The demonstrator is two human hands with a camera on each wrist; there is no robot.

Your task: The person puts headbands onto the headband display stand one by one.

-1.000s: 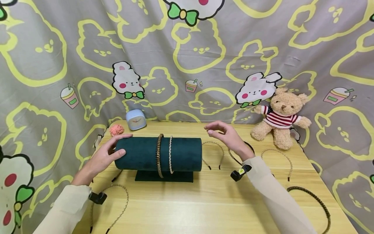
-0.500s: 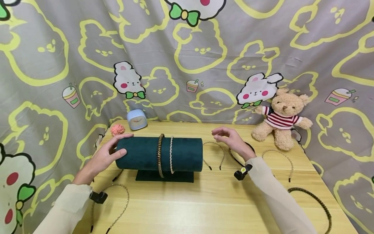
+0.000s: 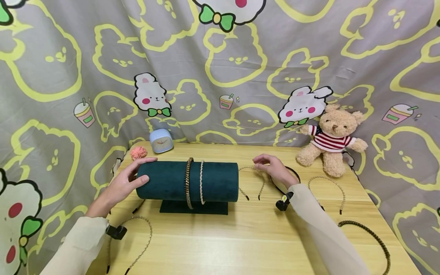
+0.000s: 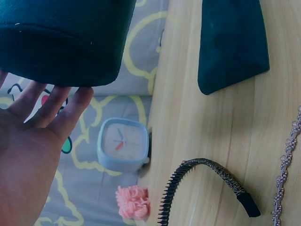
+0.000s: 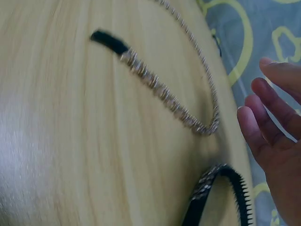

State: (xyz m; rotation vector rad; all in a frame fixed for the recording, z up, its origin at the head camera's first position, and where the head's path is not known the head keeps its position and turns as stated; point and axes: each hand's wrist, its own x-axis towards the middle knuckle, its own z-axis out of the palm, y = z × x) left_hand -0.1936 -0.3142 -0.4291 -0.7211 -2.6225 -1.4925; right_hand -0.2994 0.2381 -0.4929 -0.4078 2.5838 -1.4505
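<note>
Roll [image 3: 165,179] of dark green velvety cloth, ringed by two of eight headbands [image 3: 201,183].

On the smooth wooden worktop [image 3: 206,248], one beaded loop [image 3: 150,231] lies front left; the left hand [image 3: 122,183] grips the roll's end, fingers spread, thumb in front. A toothed, dark loop [image 4: 214,165] is mostly hidden behind them. One fluffy pink pompom [image 3: 138,152] and one rounded blue clock [image 3: 161,141] stand beyond. One chunky bronze band [image 3: 187,183] and one twisted pale band circle the roll. To its right lie four: one beaded, partly blocked by the roll; one black, overlapped by the right hand [image 3: 273,168], whose bent fingers hold nothing; another beaded; one dark, braided. One fuzzy teddy bear [image 3: 331,139] sits behind, against a printed curtain [image 3: 192,57].
</note>
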